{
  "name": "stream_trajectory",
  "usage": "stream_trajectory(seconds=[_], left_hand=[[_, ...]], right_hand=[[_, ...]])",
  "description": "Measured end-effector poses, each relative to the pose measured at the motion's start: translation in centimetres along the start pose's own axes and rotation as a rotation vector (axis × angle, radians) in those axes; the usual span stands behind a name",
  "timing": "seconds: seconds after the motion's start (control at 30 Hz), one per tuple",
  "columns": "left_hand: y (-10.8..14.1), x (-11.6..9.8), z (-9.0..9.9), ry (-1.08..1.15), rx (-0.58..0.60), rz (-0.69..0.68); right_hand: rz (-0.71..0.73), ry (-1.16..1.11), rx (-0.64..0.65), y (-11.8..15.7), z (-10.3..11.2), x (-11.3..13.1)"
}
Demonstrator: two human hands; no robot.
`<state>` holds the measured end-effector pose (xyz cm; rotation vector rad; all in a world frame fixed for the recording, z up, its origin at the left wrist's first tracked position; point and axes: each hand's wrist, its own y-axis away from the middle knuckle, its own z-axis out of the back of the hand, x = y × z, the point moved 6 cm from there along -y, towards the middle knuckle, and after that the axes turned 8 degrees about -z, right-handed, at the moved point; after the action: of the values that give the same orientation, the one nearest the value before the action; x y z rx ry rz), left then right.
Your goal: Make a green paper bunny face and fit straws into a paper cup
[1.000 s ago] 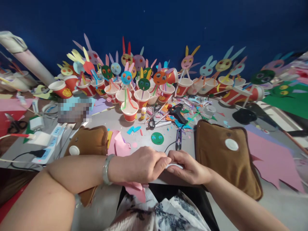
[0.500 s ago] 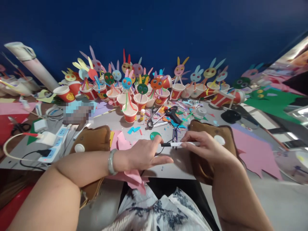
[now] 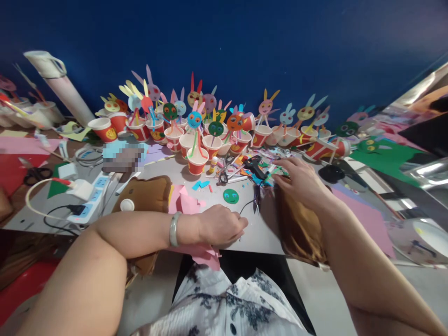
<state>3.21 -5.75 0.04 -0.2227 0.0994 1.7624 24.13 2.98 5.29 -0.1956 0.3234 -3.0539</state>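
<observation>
My left hand [image 3: 224,225] rests low over the front of the table, its fingers curled together; what they hold, if anything, is hidden. Just beyond it lies a green paper circle [image 3: 231,196] with a drawn face. My right hand [image 3: 297,179] reaches forward over the near right of the paper scraps [image 3: 268,175], beside the black glue gun [image 3: 255,164]. Its fingers stretch towards the scraps, and no pen shows in them. A dark pair of scissors [image 3: 257,198] stands between the two hands.
Red and white paper cups [image 3: 198,161] with paper rabbit faces line the back. A power strip [image 3: 87,200] with cables lies left. Brown cushions [image 3: 143,198] flank the front. Pink paper [image 3: 187,200] is near my left wrist, and a black mouse-like object [image 3: 331,172] sits right.
My right hand has moved forward, and the white pen seen between my hands is out of sight. My left hand's fingers have curled in. The green circle is now fully uncovered.
</observation>
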Motion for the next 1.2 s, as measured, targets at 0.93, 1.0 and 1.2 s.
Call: stream_trajectory(seconds=[0.93,1.0,1.2], left_hand=[[-0.2,-0.7,-0.7,-0.090,0.056,-0.137],[-0.2,-0.7,-0.6,-0.092,0.063,-0.123],[0.0,-0.9,0.1,-0.089,0.055,-0.134]], right_hand=[[0.291,0.118,0.562,-3.9,-9.7,18.6],[0.303,0.083,0.535,-3.7,-9.5,18.6],[0.350,-0.114,0.389,-3.1,-8.7,17.3]])
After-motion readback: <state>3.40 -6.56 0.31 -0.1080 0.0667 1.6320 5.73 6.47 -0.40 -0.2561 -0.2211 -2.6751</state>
